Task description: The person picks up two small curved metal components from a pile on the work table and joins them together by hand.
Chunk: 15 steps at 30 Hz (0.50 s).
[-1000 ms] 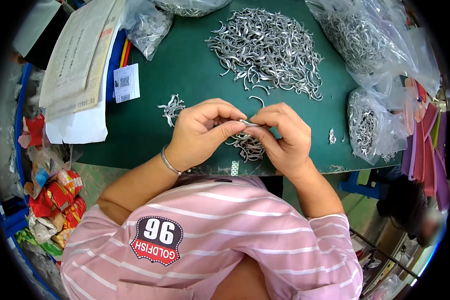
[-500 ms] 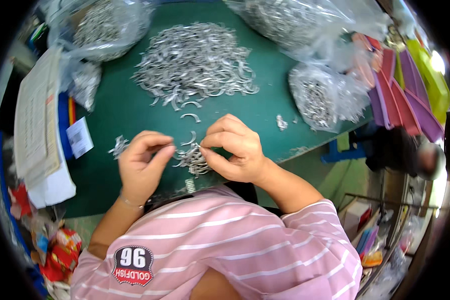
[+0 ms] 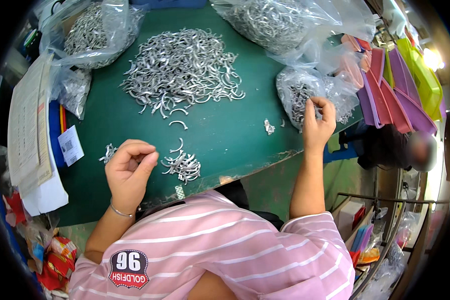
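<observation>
The small metal pile (image 3: 186, 168) is lying just right of the nearer left hand (image 3: 130, 169), the right hand (image 3: 319, 125) hovering at the clear bag (image 3: 297, 91); both curled, any grip unclear

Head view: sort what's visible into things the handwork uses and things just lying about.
Apparently in use:
small pile of curved metal pieces, beside the left hand
clear bag of metal pieces, at the right hand
large metal pile, similar pieces

Apparently just lying about:
papers at the left
coloured plastic items at the right
red packaging, lower left
</observation>
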Motion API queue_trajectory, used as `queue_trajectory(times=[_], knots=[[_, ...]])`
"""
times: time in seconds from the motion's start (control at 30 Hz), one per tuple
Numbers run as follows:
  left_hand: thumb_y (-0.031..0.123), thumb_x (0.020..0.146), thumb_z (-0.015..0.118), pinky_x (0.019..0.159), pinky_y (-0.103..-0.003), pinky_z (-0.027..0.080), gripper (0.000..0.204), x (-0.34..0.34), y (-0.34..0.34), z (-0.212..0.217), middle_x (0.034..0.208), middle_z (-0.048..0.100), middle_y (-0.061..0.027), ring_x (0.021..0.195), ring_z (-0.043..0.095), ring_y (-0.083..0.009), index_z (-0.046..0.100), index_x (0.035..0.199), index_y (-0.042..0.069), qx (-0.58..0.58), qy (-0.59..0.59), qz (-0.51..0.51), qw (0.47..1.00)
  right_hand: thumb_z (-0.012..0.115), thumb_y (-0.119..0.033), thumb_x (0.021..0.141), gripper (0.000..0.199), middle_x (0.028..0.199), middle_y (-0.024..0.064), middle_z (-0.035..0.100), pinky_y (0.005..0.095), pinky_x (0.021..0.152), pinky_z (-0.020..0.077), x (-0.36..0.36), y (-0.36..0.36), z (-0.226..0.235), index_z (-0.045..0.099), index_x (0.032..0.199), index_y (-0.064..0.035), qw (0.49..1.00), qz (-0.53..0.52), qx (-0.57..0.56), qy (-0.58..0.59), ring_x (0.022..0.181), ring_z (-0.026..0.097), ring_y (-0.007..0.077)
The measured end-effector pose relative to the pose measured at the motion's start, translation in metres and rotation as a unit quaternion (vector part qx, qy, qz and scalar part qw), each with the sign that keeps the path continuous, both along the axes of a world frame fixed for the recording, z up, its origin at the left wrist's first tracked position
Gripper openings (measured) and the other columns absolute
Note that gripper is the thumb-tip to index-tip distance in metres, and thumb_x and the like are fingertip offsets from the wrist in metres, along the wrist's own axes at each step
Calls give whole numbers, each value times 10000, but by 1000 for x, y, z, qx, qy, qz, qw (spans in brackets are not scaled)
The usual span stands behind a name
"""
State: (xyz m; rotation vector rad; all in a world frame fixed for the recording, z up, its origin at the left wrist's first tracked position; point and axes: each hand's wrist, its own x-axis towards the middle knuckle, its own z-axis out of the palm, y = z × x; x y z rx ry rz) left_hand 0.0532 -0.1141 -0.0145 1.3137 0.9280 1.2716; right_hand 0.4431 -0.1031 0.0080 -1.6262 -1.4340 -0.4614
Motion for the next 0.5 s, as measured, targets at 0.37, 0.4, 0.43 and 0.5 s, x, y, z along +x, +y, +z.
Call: queue_trajectory(times=[0.37,0.4,0.43,0.5], knots=[[-76,870,643,676,-224,471,123,3,4,-3,950,612,-66,768,575,-104,642,980,-21,23,1,14,1000,674,12,783,164,963,139,644,388,779,513,-117,30,-5,666,946,-9,921,356,-155,2,915,619,317],[-73,872,643,674,-222,471,119,2,5,-3,945,615,-63,762,575,-101,642,979,-21,25,0,19,1000,687,-18,785,152,954,129,637,394,775,513,-130,32,-6,666,936,-13,907,379,-183,5,909,617,319],[-70,873,643,672,-221,470,117,2,5,-3,940,617,-60,757,576,-98,643,979,-21,23,-4,28,999,700,-47,787,146,945,119,631,400,771,513,-142,34,-6,665,926,-16,892,400,-211,6,904,615,320],[-65,875,644,668,-217,469,114,1,6,-2,930,622,-53,747,577,-92,645,980,-21,17,-12,43,999,708,-104,794,134,921,110,616,410,753,512,-157,40,-10,658,885,-21,883,406,-233,-39,875,610,312]])
